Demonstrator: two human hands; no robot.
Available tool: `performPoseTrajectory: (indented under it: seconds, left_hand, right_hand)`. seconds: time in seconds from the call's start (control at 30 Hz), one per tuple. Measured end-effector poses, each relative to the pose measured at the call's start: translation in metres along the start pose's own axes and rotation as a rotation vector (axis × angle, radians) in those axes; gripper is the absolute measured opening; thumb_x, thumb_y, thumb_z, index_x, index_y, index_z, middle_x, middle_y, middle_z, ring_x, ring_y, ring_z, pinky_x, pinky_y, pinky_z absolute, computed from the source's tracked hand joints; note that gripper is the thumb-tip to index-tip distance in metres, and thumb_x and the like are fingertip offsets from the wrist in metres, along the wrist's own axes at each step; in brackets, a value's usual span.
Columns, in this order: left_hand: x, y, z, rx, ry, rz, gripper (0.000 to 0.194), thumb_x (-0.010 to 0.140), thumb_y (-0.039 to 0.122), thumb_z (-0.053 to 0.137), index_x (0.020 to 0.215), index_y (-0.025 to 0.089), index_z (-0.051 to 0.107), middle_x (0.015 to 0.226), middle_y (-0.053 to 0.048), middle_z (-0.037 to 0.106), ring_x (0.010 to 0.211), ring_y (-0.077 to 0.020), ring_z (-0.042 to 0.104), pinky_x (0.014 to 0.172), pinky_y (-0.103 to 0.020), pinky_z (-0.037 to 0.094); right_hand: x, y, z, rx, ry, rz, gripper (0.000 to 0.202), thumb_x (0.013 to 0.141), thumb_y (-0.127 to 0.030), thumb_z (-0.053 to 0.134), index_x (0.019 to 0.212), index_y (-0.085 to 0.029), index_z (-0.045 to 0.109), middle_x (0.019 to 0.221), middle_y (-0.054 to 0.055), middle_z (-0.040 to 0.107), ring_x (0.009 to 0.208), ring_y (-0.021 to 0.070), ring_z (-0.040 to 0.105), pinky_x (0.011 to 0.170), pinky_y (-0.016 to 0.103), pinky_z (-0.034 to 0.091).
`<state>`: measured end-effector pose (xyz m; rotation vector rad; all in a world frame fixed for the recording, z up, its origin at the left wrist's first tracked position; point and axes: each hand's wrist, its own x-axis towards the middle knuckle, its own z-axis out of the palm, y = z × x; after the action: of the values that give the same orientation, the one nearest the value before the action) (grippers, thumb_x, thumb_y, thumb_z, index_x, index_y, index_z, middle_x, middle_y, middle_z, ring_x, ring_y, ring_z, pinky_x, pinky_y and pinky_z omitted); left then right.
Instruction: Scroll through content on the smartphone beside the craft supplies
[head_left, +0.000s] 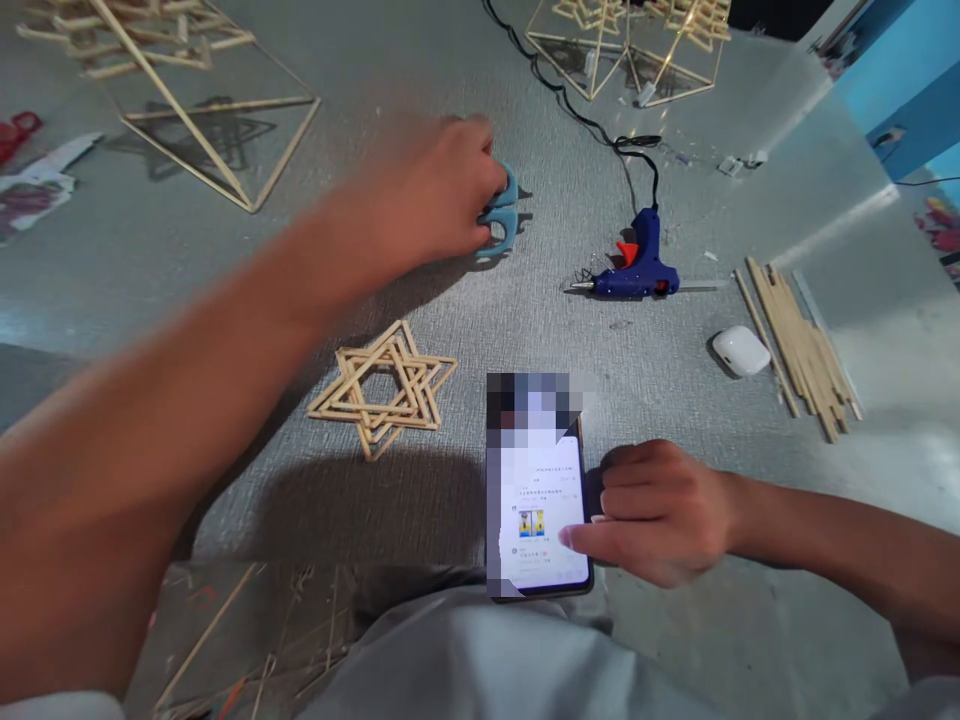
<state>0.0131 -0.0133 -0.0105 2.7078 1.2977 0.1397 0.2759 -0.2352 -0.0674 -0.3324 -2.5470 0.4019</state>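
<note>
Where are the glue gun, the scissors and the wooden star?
glue gun (637,265), head view, on its blue body.
scissors (504,222), head view, on the light-blue handle loops.
wooden star (384,388), head view, on its crossing sticks.

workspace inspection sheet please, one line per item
surface: grey textured mat, bare between items
job's things: light blue scissors; lit phone
clutter: stick star, stick bundle, blue glue gun, white earbud case, stick frames at the far edge
hands: left hand on the scissors, blurred; right hand with a finger on the phone screen
cables: black cord runs from the glue gun to the far edge
surroundings: blue wall at right; stick scraps near the person's lap
</note>
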Motion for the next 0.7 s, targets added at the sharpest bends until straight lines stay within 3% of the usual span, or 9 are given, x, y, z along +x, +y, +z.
performPoseTrajectory:
  seconds: [0.1,0.27,0.43,0.6,0.7]
  left_hand:
    - [-0.003,0.016,-0.007,0.155,0.055,-0.062,0.060,0.095,0.052,0.043,0.142,0.026,0.069,0.153,-0.015,0.056,0.134,-0.0465,0.049,0.109,-0.069,0.042]
    - [-0.004,0.022,-0.007,0.161,0.118,-0.002,0.056,0.099,0.038,0.035,0.146,0.032,0.065,0.159,-0.011,0.048,0.144,-0.0446,0.041,0.109,-0.068,0.042]
    - [-0.002,0.015,-0.001,0.072,0.098,-0.022,0.059,0.098,0.049,0.037,0.149,0.039,0.064,0.161,-0.008,0.047,0.138,-0.0474,0.044,0.107,-0.070,0.041]
    - [0.000,0.010,0.001,0.144,0.058,-0.039,0.062,0.097,0.052,0.039,0.148,0.032,0.065,0.156,-0.011,0.051,0.126,-0.0431,0.055,0.104,-0.064,0.046]
    - [0.001,0.007,0.002,0.167,0.060,-0.042,0.062,0.095,0.054,0.041,0.147,0.031,0.067,0.151,-0.013,0.057,0.126,-0.0426,0.058,0.104,-0.061,0.049]
  right_hand:
    - [0.000,0.000,0.000,0.010,0.014,-0.003,0.019,0.106,-0.020,0.056,0.108,-0.017,0.074,0.059,-0.007,0.047,0.049,0.0136,0.043,0.047,0.034,0.034]
    - [0.000,-0.001,0.001,-0.012,0.015,0.009,0.018,0.107,-0.021,0.055,0.108,-0.018,0.073,0.059,-0.007,0.047,0.049,0.0133,0.044,0.047,0.033,0.033]
    - [0.000,0.000,0.001,-0.010,-0.004,0.003,0.022,0.108,-0.021,0.051,0.112,-0.018,0.073,0.060,-0.007,0.049,0.050,0.0129,0.046,0.046,0.034,0.033]
    - [0.000,-0.001,0.000,-0.006,-0.032,0.008,0.018,0.105,-0.022,0.060,0.117,-0.016,0.072,0.061,-0.008,0.051,0.049,0.0126,0.048,0.047,0.034,0.033]
    - [0.000,-0.002,-0.001,-0.056,-0.045,0.049,0.024,0.108,-0.022,0.053,0.124,-0.014,0.069,0.062,-0.007,0.055,0.050,0.0133,0.050,0.047,0.034,0.033]
